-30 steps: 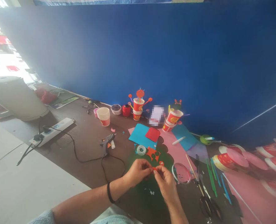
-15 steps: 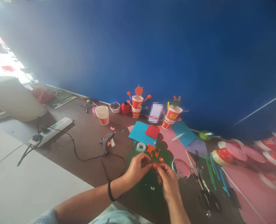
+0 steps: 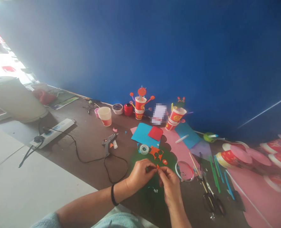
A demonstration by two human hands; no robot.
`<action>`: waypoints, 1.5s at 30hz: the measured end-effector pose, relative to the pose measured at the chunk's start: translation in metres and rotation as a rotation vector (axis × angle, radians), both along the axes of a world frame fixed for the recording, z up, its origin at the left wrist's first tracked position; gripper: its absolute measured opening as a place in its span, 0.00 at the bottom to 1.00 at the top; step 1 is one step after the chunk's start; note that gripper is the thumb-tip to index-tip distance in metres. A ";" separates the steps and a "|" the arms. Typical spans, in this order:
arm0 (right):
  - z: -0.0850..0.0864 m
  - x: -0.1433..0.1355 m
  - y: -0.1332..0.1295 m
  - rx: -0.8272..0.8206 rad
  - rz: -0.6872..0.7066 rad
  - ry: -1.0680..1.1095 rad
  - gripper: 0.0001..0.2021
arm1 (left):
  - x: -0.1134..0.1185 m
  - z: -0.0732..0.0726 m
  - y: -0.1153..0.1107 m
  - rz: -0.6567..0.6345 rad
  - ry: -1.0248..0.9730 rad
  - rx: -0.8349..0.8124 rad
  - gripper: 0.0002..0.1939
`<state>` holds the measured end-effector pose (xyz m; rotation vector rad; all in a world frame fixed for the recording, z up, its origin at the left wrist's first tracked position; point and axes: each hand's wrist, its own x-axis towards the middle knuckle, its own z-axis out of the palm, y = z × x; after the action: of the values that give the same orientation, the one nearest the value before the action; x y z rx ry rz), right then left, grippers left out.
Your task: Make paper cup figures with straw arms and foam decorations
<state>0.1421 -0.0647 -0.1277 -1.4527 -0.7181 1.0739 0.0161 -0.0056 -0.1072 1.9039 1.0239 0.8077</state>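
Observation:
Between my two hands is a small orange-red paper disc (image 3: 157,167), turned nearly edge-on, mostly covered by fingertips. My left hand (image 3: 140,175) is closed, its thumb and forefinger pinching the disc's left side. From the other side my right hand (image 3: 170,183) also grips it in a pinch. Just beyond the fingers lies a second orange disc (image 3: 164,161) with a white patch on it. Behind that are an orange sheet with round holes (image 3: 159,155) and a white tape roll (image 3: 144,149). Dark green paper (image 3: 152,201) with tiny white scraps spreads beneath the hands.
A glue gun (image 3: 109,141) with a looping cord lies left, near a power strip (image 3: 52,133). Stacked paper cups (image 3: 105,117) and two decorated cup figures (image 3: 140,103) stand behind. Scissors (image 3: 213,201), green straws (image 3: 214,175) and a clear tape ring (image 3: 184,171) are right.
The disc has tilted from showing its face with a white patch to nearly edge-on. My fingertips have drawn closer together around it.

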 end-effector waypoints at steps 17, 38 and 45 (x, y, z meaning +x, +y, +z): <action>0.004 0.000 -0.006 0.029 0.017 -0.198 0.12 | 0.001 0.004 -0.001 0.007 0.062 -0.014 0.09; 0.009 -0.002 -0.006 0.054 0.034 -0.190 0.12 | 0.001 0.010 0.001 0.027 0.020 -0.167 0.09; 0.009 -0.002 -0.008 0.041 0.020 -0.195 0.12 | 0.001 0.010 0.003 -0.002 -0.001 -0.239 0.10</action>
<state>0.1402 -0.0724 -0.1192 -1.5310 -0.8891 0.9350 0.0169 -0.0024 -0.0976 1.7006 1.0674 0.6527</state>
